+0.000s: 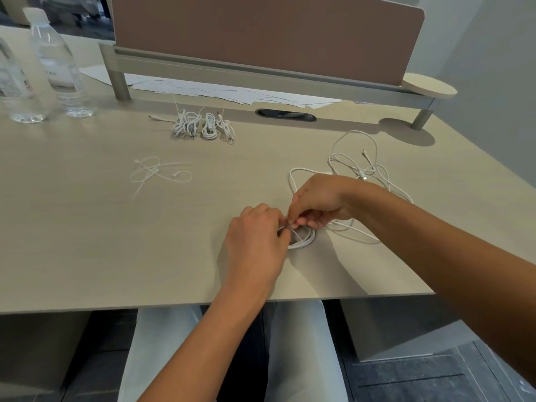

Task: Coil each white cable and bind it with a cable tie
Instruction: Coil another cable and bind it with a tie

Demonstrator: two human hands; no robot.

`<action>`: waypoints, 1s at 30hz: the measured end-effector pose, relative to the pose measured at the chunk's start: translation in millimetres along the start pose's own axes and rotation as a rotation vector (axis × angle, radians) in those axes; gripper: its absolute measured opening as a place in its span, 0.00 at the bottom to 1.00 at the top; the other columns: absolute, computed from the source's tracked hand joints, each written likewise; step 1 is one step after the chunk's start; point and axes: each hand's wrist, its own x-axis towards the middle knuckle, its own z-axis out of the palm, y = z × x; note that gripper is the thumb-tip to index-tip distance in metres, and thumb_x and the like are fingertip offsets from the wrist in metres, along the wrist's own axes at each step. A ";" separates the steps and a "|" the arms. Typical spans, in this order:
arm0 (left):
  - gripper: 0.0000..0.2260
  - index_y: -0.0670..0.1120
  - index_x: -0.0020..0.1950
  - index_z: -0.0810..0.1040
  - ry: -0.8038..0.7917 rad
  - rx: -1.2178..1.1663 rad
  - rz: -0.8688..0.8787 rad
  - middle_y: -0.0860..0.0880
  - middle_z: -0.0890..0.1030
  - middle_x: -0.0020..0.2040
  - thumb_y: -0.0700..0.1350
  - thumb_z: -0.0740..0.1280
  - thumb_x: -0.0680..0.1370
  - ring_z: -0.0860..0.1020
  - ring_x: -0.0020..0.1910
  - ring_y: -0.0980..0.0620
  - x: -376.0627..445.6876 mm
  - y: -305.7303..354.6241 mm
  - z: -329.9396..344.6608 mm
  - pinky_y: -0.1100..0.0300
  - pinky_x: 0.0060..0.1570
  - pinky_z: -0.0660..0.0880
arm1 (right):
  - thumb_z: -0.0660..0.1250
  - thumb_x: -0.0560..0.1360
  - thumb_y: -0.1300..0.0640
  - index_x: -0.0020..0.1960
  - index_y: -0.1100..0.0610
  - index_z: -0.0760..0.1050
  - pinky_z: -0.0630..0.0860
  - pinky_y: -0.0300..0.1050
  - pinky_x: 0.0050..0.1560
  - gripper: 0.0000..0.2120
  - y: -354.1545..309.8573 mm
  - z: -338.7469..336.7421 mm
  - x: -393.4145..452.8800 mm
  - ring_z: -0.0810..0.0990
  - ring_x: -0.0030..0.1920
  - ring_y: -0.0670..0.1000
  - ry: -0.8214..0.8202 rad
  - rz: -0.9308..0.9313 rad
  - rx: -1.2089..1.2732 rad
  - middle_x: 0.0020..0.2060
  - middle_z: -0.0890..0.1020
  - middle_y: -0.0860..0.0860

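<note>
A small coil of white cable (304, 240) lies on the desk near its front edge. My left hand (256, 239) holds the coil's left side, fingers curled over it. My right hand (316, 201) pinches something thin and white at the top of the coil, right against the left fingertips; I cannot tell if it is a cable tie or the cable's end. Loose white cables (359, 169) lie tangled behind my right wrist. Three bound coils (203, 126) sit further back. Spare cable ties (158, 172) lie at the left.
Two clear water bottles (58, 65) stand at the far left. Sheets of paper (232, 92) lie under a raised shelf with a brown partition (261, 33). A black cable port (285, 114) is set in the beige desk (87, 242).
</note>
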 end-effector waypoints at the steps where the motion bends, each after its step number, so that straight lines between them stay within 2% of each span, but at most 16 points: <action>1: 0.06 0.51 0.52 0.85 -0.004 0.008 0.001 0.53 0.82 0.50 0.50 0.70 0.79 0.77 0.52 0.48 0.7 -0.1 0.7 0.55 0.45 0.67 | 0.72 0.75 0.69 0.42 0.62 0.80 0.74 0.36 0.35 0.06 1.3 -1.5 1.9 0.77 0.27 0.44 -0.022 0.015 0.032 0.28 0.81 0.52; 4: 0.06 0.52 0.52 0.85 -0.001 0.041 0.000 0.53 0.82 0.50 0.51 0.70 0.79 0.77 0.52 0.49 2.3 -0.6 2.5 0.54 0.45 0.67 | 0.71 0.76 0.69 0.43 0.62 0.80 0.74 0.35 0.34 0.05 4.7 -5.4 8.2 0.78 0.28 0.44 -0.072 0.059 0.108 0.30 0.82 0.53; 9: 0.05 0.51 0.47 0.84 0.022 0.069 0.037 0.53 0.81 0.47 0.48 0.68 0.80 0.77 0.48 0.48 4.3 -0.2 8.7 0.54 0.45 0.67 | 0.71 0.77 0.68 0.42 0.62 0.80 0.74 0.34 0.31 0.05 9.3 -8.1 12.9 0.78 0.28 0.43 -0.106 0.089 0.166 0.33 0.83 0.54; 14: 0.04 0.51 0.44 0.83 0.016 0.106 0.097 0.54 0.81 0.44 0.47 0.69 0.78 0.76 0.45 0.48 6.5 -5.6 11.5 0.55 0.43 0.62 | 0.71 0.77 0.68 0.42 0.62 0.80 0.74 0.35 0.34 0.05 10.0 -5.8 11.3 0.79 0.30 0.44 -0.068 0.071 0.157 0.33 0.84 0.54; 16: 0.03 0.51 0.42 0.82 -0.008 0.063 0.141 0.53 0.81 0.42 0.46 0.72 0.76 0.76 0.44 0.47 8.4 -11.4 10.1 0.53 0.41 0.66 | 0.71 0.77 0.67 0.44 0.62 0.81 0.76 0.36 0.36 0.04 11.4 -3.9 5.4 0.80 0.30 0.44 -0.051 0.049 0.138 0.34 0.84 0.54; 19: 0.02 0.50 0.41 0.82 -0.053 0.013 0.245 0.53 0.82 0.40 0.46 0.71 0.73 0.77 0.42 0.46 7.6 -21.0 7.7 0.49 0.41 0.73 | 0.74 0.75 0.65 0.47 0.63 0.83 0.78 0.38 0.39 0.01 17.4 -2.2 -6.9 0.82 0.33 0.46 0.017 -0.059 -0.003 0.36 0.86 0.54; 22: 0.02 0.51 0.39 0.81 -0.057 0.000 0.299 0.54 0.82 0.39 0.48 0.70 0.72 0.78 0.41 0.47 3.4 -23.0 4.0 0.51 0.41 0.71 | 0.76 0.72 0.63 0.45 0.61 0.85 0.77 0.42 0.41 0.03 26.7 2.4 -14.0 0.81 0.35 0.48 0.157 -0.253 -0.171 0.34 0.85 0.55; 26: 0.03 0.53 0.39 0.82 -0.023 0.018 0.305 0.56 0.82 0.39 0.47 0.74 0.72 0.77 0.45 0.49 -0.6 -23.6 1.0 0.53 0.46 0.65 | 0.73 0.74 0.65 0.45 0.60 0.84 0.79 0.45 0.41 0.02 44.6 14.2 -19.1 0.82 0.37 0.52 0.223 -0.401 -0.112 0.39 0.86 0.58; 30: 0.03 0.53 0.39 0.82 0.025 0.041 0.335 0.57 0.81 0.39 0.48 0.71 0.73 0.76 0.51 0.50 -4.8 -22.6 -0.8 0.53 0.56 0.63 | 0.72 0.76 0.64 0.45 0.61 0.82 0.80 0.41 0.40 0.02 60.9 25.0 -27.4 0.83 0.32 0.51 0.294 -0.441 -0.009 0.34 0.85 0.53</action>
